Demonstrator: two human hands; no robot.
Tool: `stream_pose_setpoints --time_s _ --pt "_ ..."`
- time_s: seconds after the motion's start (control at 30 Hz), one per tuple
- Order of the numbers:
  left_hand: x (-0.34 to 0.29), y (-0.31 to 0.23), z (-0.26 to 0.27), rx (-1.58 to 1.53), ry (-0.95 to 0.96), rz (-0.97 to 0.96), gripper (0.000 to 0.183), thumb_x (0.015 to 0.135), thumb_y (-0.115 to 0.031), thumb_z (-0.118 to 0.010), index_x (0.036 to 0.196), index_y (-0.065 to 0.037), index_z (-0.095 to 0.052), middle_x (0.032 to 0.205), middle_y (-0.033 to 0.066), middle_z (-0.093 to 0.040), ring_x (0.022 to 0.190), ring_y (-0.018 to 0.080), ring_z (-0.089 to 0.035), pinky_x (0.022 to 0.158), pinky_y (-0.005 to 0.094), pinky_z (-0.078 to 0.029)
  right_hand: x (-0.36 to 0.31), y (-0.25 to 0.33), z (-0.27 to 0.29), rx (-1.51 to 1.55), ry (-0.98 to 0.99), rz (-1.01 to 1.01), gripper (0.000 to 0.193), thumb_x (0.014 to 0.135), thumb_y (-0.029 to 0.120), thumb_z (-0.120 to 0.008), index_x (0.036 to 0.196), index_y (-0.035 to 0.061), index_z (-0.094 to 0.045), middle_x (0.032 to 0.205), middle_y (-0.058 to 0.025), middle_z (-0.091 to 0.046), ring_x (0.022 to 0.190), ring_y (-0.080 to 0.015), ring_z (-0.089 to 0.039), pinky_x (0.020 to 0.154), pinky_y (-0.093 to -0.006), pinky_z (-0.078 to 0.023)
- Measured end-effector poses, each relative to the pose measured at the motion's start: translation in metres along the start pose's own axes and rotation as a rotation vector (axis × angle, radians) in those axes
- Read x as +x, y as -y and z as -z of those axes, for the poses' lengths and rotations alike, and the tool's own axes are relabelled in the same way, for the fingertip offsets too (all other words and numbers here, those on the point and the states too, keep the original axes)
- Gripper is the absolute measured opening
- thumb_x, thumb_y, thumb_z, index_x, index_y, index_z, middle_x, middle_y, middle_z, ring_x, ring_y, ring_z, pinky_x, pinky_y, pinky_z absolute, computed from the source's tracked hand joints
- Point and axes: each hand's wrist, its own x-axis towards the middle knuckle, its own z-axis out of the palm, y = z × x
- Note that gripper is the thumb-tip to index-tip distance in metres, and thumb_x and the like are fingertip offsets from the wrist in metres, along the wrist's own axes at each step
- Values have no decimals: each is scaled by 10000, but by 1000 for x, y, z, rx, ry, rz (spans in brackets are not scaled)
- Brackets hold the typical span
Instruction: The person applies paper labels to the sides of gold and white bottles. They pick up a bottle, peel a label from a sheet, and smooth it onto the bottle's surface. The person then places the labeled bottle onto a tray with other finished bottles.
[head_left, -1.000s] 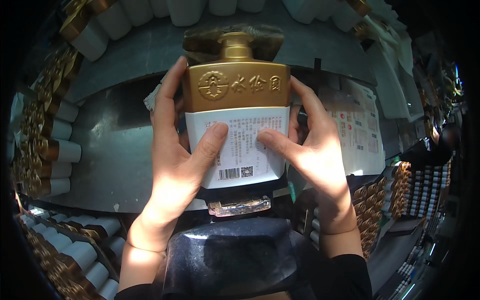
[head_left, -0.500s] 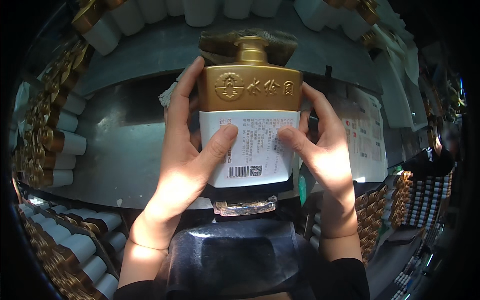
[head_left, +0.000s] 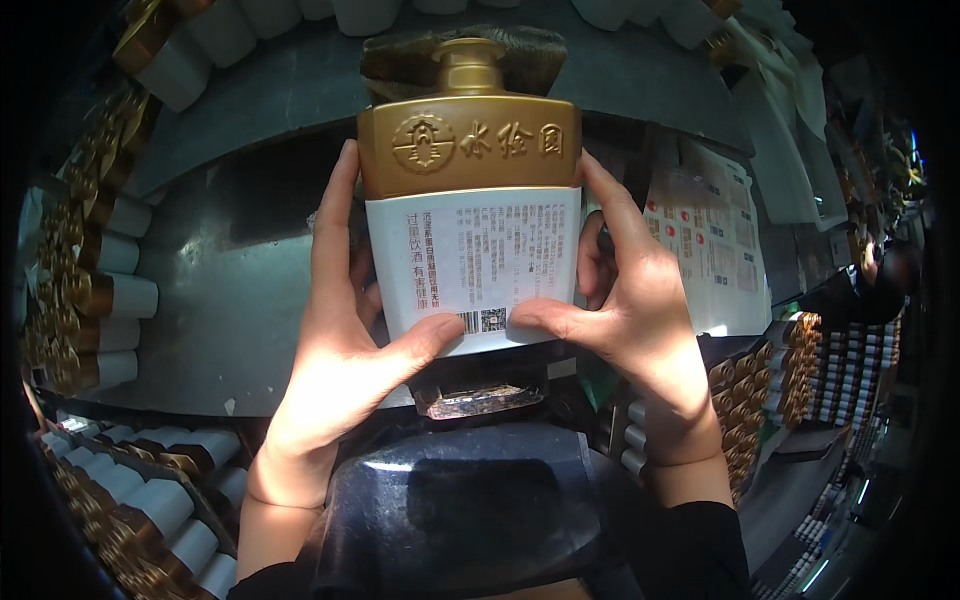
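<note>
A flat-sided bottle stands upright between my hands, gold with raised ornament on its upper part and neck, white below with a printed label. My left hand grips its left side, the thumb pressed on the lower label. On the opposite side my right hand holds it likewise, its thumb near the bottom corner of the label. Both thumbs partly cover a barcode and a square code. The fingertips behind the bottle are hidden. Behind the gold neck shows a dark, worn block.
Sheets of printed labels lie to the right on the metal table. White-and-gold bottles line the left edge and the back. More bottles fill crates at lower left and right. A worn block sits at the table's near edge.
Both thumbs have slid down the label toward its lower edge, uncovering more print. In the picture, the bottle sits slightly further left and higher. Both hands still hold it.
</note>
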Motion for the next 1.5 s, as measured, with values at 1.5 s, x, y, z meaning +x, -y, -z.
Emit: stream_pose_setpoints --time_s 1.5 --pt "13 -7 1 104 -63 -130 841 841 -109 -722 1517 -75 -224 1455 192 -313 1354 302 -363 1062 427 -432 21 -1 7 146 32 24 860 737 199 -816 1447 -6 -377 718 25 -442 672 -57 -455 643 -193 -418"
